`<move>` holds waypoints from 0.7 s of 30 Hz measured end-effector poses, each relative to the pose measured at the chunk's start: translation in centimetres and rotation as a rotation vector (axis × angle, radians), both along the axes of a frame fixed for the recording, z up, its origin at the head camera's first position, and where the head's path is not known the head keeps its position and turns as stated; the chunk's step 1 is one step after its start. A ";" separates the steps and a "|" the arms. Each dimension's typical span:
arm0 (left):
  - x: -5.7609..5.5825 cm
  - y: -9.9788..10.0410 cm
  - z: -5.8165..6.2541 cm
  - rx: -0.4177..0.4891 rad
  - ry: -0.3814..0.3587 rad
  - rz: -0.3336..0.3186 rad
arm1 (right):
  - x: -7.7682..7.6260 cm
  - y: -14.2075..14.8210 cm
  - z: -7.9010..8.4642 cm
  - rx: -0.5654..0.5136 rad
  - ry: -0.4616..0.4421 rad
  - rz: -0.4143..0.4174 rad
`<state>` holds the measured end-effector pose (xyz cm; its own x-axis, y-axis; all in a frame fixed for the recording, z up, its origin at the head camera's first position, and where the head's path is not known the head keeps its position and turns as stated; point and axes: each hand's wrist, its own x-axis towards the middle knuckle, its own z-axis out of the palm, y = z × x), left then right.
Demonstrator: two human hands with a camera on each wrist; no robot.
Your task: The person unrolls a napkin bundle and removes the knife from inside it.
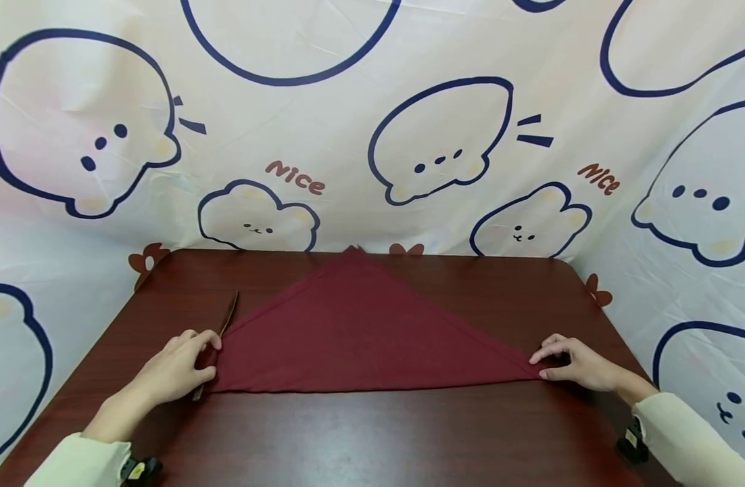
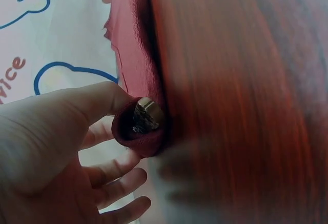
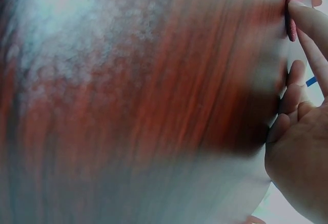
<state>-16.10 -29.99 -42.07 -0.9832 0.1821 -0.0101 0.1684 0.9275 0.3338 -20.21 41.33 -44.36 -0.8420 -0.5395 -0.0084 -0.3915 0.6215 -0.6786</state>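
Note:
A dark red cloth lies folded into a wide triangle, its peak at the table's far edge and its long side facing me. My left hand pinches its left end between thumb and fingers. In the left wrist view that end of the cloth curls into a tube, and a shiny gold-brown piece shows inside it. A slim, dark brown, pointed strip runs along the cloth's left end, partly hidden by the left hand. My right hand pinches the right corner with thumb and fingertips.
The brown wooden table reflects light near its front. Behind it and at both sides hangs a pale curtain printed with blue-outlined cartoon faces. Each wrist carries a black device, such as the left wrist device.

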 end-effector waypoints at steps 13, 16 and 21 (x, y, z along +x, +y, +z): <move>0.0 -3.0 -0.8 0.132 0.012 -0.057 | -0.1 0.2 -0.2 0.000 -0.031 -0.016; 0.0 -3.5 -0.9 0.140 -0.011 -0.045 | -0.1 0.2 -0.2 0.002 -0.018 -0.020; -0.1 -3.6 -0.8 0.139 -0.016 -0.033 | -0.1 0.0 -0.3 0.001 0.005 -0.025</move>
<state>-16.19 -33.63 -42.83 -0.9765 0.2154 0.0023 0.1921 0.8660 0.4617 -20.32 41.35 -44.69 -0.8553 -0.5180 -0.0046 -0.3791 0.6320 -0.6759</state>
